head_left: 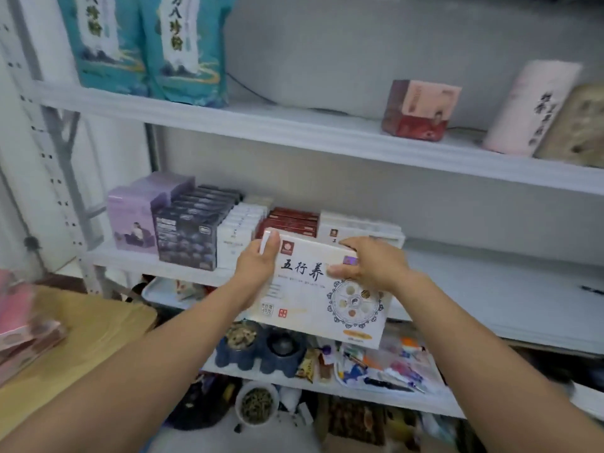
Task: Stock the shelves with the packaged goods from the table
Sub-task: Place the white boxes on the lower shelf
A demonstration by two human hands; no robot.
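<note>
Both hands hold the white herbal box (307,302) tilted in the air just in front of the middle shelf (490,276). The left hand (258,263) has its fingers curled round the upper left corner, and the right hand (369,266) pinches the upper right edge. If pushed in low, the box may catch the shelf lip or knock the red boxes (291,220) behind it

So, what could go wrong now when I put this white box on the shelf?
The left hand and right hand grip only the upper part of the white box. Its lower part hangs free, so it may slip.
It is held right in front of the red boxes. Pushed straight in, it could knock them back.
</note>
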